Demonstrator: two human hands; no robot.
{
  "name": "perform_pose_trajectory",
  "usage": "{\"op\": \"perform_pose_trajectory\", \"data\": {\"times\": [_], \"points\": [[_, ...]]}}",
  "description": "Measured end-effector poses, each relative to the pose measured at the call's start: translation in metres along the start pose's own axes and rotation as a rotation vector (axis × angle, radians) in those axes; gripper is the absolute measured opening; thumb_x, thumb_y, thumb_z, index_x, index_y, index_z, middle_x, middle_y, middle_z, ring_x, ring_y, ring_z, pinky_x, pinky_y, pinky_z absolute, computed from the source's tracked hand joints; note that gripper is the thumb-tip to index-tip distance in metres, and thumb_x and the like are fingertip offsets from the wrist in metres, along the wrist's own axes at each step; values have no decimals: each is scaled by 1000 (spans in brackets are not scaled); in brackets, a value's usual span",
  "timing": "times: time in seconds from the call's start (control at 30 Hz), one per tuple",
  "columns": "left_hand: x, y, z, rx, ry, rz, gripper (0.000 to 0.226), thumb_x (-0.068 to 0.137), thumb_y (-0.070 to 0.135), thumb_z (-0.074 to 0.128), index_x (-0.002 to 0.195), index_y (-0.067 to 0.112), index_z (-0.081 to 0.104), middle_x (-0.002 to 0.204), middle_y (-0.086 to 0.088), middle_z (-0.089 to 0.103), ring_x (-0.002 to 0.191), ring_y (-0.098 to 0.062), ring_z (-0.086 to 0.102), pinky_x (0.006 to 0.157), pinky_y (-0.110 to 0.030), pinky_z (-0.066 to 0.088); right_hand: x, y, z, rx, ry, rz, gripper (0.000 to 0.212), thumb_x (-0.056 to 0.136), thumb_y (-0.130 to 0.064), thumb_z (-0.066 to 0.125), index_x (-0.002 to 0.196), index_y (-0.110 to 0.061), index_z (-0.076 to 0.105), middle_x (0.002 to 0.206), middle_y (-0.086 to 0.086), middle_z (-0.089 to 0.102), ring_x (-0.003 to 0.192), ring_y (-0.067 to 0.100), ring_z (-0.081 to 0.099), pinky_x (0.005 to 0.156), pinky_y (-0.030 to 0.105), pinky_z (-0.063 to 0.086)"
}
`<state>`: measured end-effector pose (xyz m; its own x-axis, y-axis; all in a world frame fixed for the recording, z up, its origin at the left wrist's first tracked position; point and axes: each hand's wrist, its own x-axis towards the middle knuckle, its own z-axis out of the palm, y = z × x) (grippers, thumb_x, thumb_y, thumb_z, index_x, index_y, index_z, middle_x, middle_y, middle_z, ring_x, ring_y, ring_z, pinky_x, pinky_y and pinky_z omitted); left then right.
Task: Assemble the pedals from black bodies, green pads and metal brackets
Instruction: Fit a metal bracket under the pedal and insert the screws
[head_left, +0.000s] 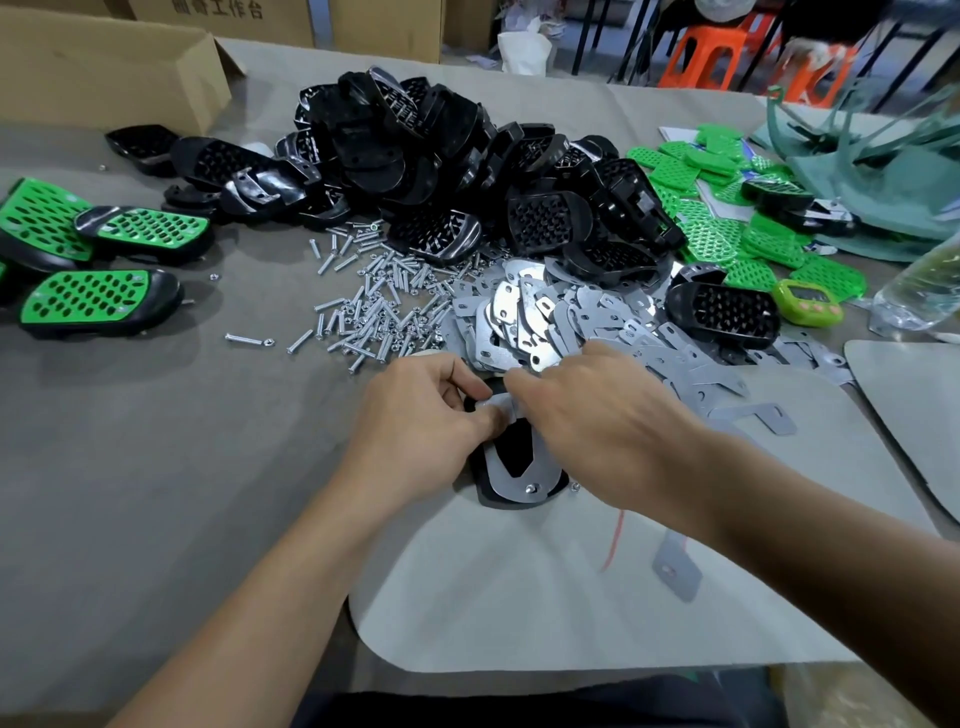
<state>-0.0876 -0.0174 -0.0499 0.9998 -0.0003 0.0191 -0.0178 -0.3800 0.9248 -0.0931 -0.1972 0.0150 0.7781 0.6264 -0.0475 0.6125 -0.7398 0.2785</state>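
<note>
A black pedal body (493, 496) lies face down on the table just in front of me, with a metal bracket (501, 475) on its back and a screw end (531, 488) at the near edge. My left hand (421, 415) grips the far left end of the body and bracket, thumb on the metal. My right hand (597, 415) curls its fingers over the bracket's far end; what the fingertips pinch is hidden. Behind lie heaps of black bodies (467, 171), metal brackets (561, 322), screws and nuts (379, 301) and green pads (727, 223).
Several assembled pedals (98, 296) lie at the far left. A cardboard box (104, 73) stands back left. A green timer (808, 304) and a clear bottle (924, 291) sit at the right. A loose bracket (675, 569) and a red thread (613, 540) lie on the pale mat (519, 597).
</note>
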Motion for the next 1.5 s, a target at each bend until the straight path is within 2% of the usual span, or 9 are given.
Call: {"op": "perform_pose_trajectory", "data": {"times": [0.27,0.4,0.57,0.77,0.97,1.13,1.23,1.33,1.5], "points": [[1,1,2,14,5,-12,28,56,48,82,72,28,69,47,14,56,42,-4,45,52,-25,32,14,-7,-3,-64,-65,95,32,79,-11,59,77,-20,28,60,-2,37,49,20,33,50,34,16],[1,2,2,14,6,-4,28,56,49,81,81,45,68,47,14,56,42,-4,45,52,-26,34,6,0,-6,-30,-57,39,28,81,-13,54,81,-24,28,60,-6,42,50,17,36,62,35,23],[0,3,3,38,24,-7,25,55,48,79,69,30,68,46,15,55,41,-2,44,51,-26,33,6,-3,-8,56,-119,116,35,79,-11,56,71,-23,24,59,-4,39,50,19,36,50,35,27],[-1,3,1,90,22,5,22,61,40,84,69,30,67,48,17,57,42,0,47,50,-24,32,9,-6,-18,43,-149,166,19,93,-23,55,76,-21,48,63,-3,47,55,20,43,49,32,32],[-2,5,2,109,38,-38,22,66,27,88,66,35,67,48,19,54,44,-2,47,51,-22,32,50,-9,-47,348,273,310,22,93,-30,51,77,-17,62,65,2,60,65,29,54,56,36,41],[-4,8,0,104,15,-70,18,67,29,85,68,30,67,49,20,55,46,-3,48,58,-26,38,129,-19,-36,303,160,199,21,85,-8,60,100,-14,73,89,8,70,92,31,64,80,37,54],[-5,10,-2,101,4,-80,18,69,29,85,68,30,67,50,18,55,50,-9,50,59,-27,37,159,-18,-22,326,131,235,7,87,-12,61,87,-12,68,75,6,61,87,34,62,74,36,49],[-6,12,-3,121,14,-77,20,69,30,86,68,30,66,53,19,58,56,-11,56,60,-28,38,172,-12,-9,372,107,277,36,87,-13,63,61,-15,38,58,4,34,69,33,47,62,35,37],[-7,13,-4,128,11,-75,22,68,32,86,67,30,64,54,20,58,57,-8,55,60,-27,37,180,-15,-6,343,139,264,39,81,-8,62,62,-15,29,61,4,35,65,32,47,57,34,33]]}}
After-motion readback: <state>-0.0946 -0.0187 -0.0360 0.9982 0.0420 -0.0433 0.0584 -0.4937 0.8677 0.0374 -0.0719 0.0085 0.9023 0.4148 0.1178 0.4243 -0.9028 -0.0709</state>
